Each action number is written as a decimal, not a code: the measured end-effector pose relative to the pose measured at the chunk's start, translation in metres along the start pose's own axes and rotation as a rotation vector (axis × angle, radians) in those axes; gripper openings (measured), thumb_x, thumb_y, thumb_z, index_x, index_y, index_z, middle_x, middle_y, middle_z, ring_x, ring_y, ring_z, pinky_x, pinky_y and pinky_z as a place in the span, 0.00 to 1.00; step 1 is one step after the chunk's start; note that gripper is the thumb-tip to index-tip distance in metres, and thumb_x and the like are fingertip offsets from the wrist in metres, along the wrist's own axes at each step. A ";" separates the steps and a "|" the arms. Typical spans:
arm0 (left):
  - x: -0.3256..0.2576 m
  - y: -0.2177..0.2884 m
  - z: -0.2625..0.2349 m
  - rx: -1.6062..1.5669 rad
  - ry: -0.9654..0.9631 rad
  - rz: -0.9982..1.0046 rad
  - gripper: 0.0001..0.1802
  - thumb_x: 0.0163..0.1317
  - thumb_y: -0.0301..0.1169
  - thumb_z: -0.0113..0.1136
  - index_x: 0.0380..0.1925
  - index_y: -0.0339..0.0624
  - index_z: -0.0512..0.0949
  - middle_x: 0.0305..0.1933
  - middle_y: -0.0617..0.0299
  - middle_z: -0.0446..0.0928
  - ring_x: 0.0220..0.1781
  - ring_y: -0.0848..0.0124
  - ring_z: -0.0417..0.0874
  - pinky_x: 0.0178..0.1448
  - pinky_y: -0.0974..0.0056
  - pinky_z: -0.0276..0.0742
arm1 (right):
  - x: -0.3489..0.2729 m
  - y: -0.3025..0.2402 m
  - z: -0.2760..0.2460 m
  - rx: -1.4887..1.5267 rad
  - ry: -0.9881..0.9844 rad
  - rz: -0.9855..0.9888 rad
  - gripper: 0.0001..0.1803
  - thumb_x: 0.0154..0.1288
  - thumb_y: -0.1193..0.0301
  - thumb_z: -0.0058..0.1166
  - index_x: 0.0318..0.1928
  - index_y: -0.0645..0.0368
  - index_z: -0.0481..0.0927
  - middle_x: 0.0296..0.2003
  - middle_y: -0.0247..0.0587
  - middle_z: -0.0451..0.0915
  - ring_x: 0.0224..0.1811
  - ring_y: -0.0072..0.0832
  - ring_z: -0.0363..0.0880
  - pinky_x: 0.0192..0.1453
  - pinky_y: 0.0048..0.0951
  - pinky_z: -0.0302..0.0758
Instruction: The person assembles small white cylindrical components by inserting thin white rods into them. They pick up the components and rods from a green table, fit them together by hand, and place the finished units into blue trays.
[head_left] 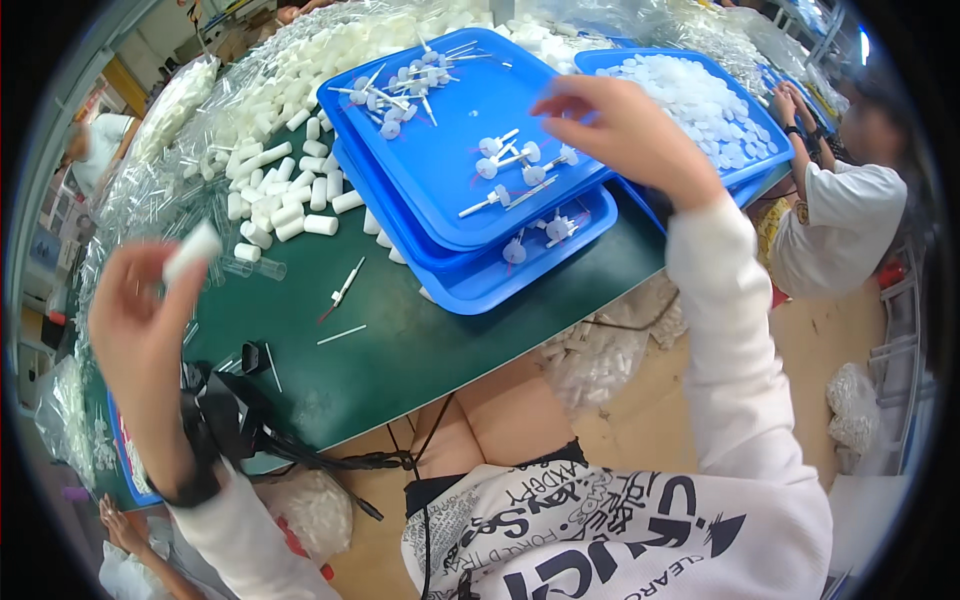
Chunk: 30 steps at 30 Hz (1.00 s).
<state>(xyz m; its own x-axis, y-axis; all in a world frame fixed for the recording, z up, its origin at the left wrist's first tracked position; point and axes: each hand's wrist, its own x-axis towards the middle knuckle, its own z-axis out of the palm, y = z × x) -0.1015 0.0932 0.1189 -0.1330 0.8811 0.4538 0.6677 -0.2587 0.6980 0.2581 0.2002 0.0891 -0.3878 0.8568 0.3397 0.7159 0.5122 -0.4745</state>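
Observation:
Raised over the left side of the green table (420,355), my left hand (150,310) is closed around a white foam-like cylinder (193,250). My right hand (625,125) hovers above the right part of the upper blue tray (450,150), its fingers apart with nothing visible in them. Beneath it on the tray lies a cluster of small parts (530,155), each a white round disc with a thin stick and red wires. A second cluster (400,90) sits at the tray's far left. One thin white stick piece with a red wire (345,285) rests on the table between my hands.
White cylinders (285,195) are heaped left and behind the stacked trays. Another blue tray (780,150) at right holds white discs (700,110). A black device with cables (235,410) sits at the table's near edge. A co-worker (840,210) is at the right.

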 end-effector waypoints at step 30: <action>-0.172 0.001 0.081 -0.963 -0.167 -0.551 0.10 0.55 0.22 0.56 0.38 0.36 0.71 0.39 0.50 0.78 0.23 0.83 0.66 0.25 0.78 0.59 | 0.002 -0.092 0.031 0.136 0.311 -0.132 0.24 0.55 0.73 0.53 0.54 0.58 0.70 0.33 0.55 0.80 0.37 0.44 0.80 0.42 0.39 0.75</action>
<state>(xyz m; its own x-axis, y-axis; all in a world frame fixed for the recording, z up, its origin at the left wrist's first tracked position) -0.0187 -0.0267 -0.0034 -0.0870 0.9931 -0.0787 -0.3064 0.0485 0.9507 0.1740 0.1565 0.1080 -0.2615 0.7343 0.6264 0.5799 0.6384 -0.5062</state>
